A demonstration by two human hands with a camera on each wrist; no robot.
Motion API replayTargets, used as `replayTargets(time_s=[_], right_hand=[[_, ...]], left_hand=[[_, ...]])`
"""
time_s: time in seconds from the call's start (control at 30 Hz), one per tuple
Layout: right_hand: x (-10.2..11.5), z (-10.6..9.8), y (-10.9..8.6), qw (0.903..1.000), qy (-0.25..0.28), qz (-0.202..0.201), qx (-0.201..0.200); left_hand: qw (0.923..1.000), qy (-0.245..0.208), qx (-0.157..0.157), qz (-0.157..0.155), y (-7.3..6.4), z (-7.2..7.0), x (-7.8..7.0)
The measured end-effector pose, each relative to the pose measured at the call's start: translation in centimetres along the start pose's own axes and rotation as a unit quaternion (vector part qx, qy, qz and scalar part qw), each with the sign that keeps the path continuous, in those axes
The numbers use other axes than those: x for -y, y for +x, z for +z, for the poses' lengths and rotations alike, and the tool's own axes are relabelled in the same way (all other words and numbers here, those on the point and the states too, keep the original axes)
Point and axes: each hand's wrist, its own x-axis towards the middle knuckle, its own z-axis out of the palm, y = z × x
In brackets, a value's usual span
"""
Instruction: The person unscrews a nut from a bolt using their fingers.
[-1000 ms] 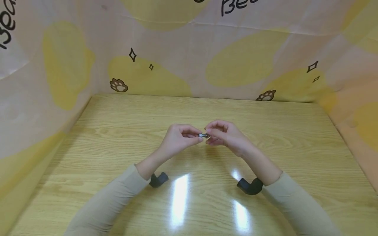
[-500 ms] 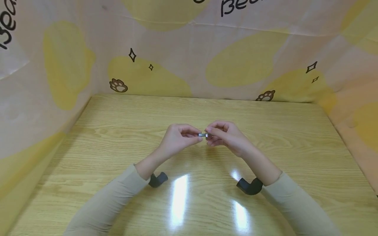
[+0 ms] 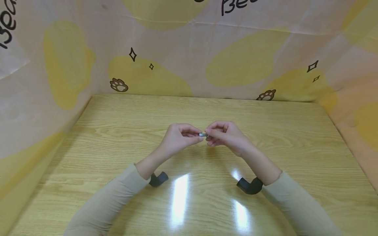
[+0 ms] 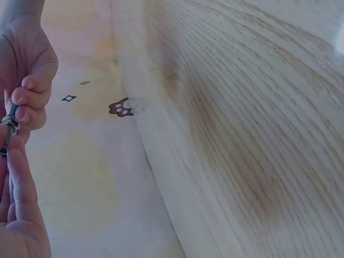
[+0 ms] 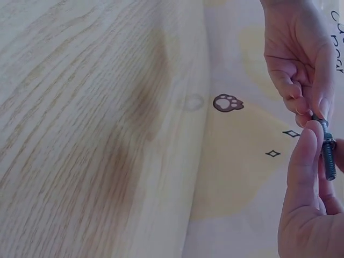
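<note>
Over the middle of the table, my left hand (image 3: 180, 137) pinches one end of a small metal bolt (image 3: 203, 134) between thumb and fingertips. My right hand (image 3: 225, 136) meets it from the other side. In the right wrist view, the right thumb and fingers pinch about a nut (image 5: 328, 143) on the bolt's shank. The threaded end (image 5: 330, 166) sticks out past that nut, towards the right palm. The left hand's fingers largely cover the opposite end. In the left wrist view, the bolt lies at the frame's edge between both hands, partly cut off.
The hands are above a wood-grain table (image 3: 118, 131). Patterned cloth (image 3: 183, 49) hangs behind it and at both sides. A black bent piece (image 3: 159, 179) shows beside the left cuff, another black piece (image 3: 250, 186) beside the right one. Bright reflections lie on the near tabletop.
The right fingertips have shifted a little about the nut, which showed more plainly half a second ago and is now more covered. The left hand has stayed nearly still with the bolt.
</note>
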Motion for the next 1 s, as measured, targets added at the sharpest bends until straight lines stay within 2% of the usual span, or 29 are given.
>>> replayTargets(time_s=[0.2, 0.47, 0.67, 0.9, 1.0], right_hand=[[-0.09, -0.08, -0.14, 0.9997, -0.008, -0.023, 0.002], [-0.05, -0.04, -0.15, 0.9999, -0.006, 0.011, -0.003], [-0.17, -0.23, -0.12, 0.9998, -0.014, -0.014, 0.005], [-0.11, -0.30, -0.03, 0.9998, -0.014, 0.012, 0.010], [-0.09, -0.28, -0.05, 0.9998, -0.012, -0.005, 0.018]], left_hand=[[1.0000, 0.003, 0.000, 0.000, -0.01, -0.02, 0.20], [1.0000, 0.009, -0.004, 0.001, 0.02, 0.04, 0.23], [0.9999, 0.010, -0.006, -0.004, 0.02, 0.03, 0.06], [0.9999, 0.008, -0.008, -0.009, 0.11, 0.11, 0.15], [0.9999, 0.009, -0.009, -0.009, 0.02, 0.08, 0.05]])
